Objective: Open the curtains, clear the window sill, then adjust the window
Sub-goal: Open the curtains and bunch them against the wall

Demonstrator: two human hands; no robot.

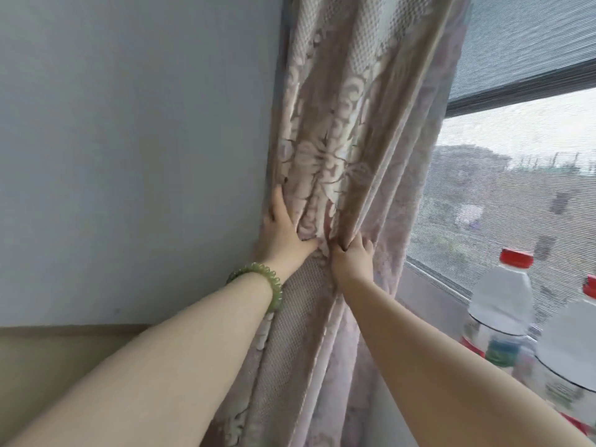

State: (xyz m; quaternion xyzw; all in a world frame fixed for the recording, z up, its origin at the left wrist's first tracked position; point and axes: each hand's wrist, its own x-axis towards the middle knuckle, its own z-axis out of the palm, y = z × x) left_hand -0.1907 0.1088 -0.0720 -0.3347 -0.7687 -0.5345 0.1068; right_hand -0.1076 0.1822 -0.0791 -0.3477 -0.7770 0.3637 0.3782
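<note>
A pale pink curtain [348,130] with a cream floral pattern hangs bunched against the wall at the window's left side. My left hand [283,230] presses into the gathered folds from the wall side, fingers wrapped round the fabric. My right hand [353,256] pinches the folds from the window side, close to the left hand. The window [522,175] with an insect screen shows to the right, its dark frame bar crossing the top. Two clear plastic bottles with red caps stand on the sill [429,301]: one bottle [500,304] further back, the other bottle [571,343] nearer.
A plain grey-white wall [129,156] fills the left. A beige surface [64,356] runs along its bottom edge. A green bead bracelet [267,282] sits on my left wrist. Buildings show blurred through the screen.
</note>
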